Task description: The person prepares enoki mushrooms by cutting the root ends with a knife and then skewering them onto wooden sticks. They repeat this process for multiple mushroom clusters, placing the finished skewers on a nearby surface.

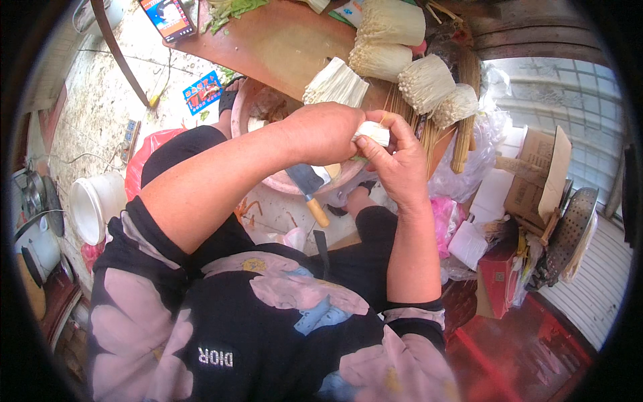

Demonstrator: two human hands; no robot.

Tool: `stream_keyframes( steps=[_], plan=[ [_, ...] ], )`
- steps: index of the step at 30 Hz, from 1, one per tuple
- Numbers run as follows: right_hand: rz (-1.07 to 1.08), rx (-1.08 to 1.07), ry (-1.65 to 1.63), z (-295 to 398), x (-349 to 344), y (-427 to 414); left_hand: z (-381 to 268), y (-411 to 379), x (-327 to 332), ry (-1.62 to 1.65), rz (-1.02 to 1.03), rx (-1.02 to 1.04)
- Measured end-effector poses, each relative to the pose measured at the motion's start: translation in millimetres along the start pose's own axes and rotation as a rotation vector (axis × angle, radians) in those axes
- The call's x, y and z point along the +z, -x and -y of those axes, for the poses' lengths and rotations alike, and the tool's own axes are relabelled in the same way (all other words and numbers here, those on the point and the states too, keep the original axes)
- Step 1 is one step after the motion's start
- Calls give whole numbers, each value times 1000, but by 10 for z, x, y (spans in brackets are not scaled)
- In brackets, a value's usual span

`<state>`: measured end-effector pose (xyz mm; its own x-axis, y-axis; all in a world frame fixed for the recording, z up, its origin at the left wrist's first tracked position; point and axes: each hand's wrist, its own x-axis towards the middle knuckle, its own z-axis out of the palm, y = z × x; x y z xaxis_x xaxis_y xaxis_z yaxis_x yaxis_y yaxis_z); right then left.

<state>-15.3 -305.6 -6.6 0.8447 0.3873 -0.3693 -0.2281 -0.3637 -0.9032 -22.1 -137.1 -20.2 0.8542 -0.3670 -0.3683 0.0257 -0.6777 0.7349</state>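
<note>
A small white bundle of what look like enoki mushrooms [372, 133] is held between my two hands, above the near side of the board. My left hand [329, 131] grips its left end, the fingertips hidden behind the back of the hand. Thumb and fingers of my right hand [397, 153] pinch its right part, with a thin yellow strand by the fingertips. Just beyond, a larger enoki bundle [335, 84] lies on the wooden board [281, 50]. Below my hands, a cleaver with a wooden handle [317, 212] rests by the rim of a round basin [281, 187].
More enoki bundles [389, 22] stand at the board's right, beside thin bamboo sticks [432, 145]. A phone [168, 19] lies at the board's far left corner. White buckets [88, 211] stand left; plastic bags [457, 156], a cardboard box [532, 176] and a perforated metal strainer [570, 236] are right.
</note>
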Motion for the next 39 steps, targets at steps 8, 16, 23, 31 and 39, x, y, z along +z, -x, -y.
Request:
stream_keyframes(
  steps=[8, 16, 23, 31, 39],
  plan=[
    [52, 25, -68, -61, -75, -14, 4, 57, -1, -70, 14, 57],
    [31, -25, -17, -86, -82, -2, 42, 72, -8, -95, 10, 171],
    [210, -38, 104, -160, -171, -48, -32, 93, 74, -67, 141, 283],
    [-10, -56, -283, -68, -211, -76, 47, 75, 54, 317, -88, 246],
    [0, 9, -222, 18, -158, -13, 98, 12, 53, 231, -81, 173]
  ],
)
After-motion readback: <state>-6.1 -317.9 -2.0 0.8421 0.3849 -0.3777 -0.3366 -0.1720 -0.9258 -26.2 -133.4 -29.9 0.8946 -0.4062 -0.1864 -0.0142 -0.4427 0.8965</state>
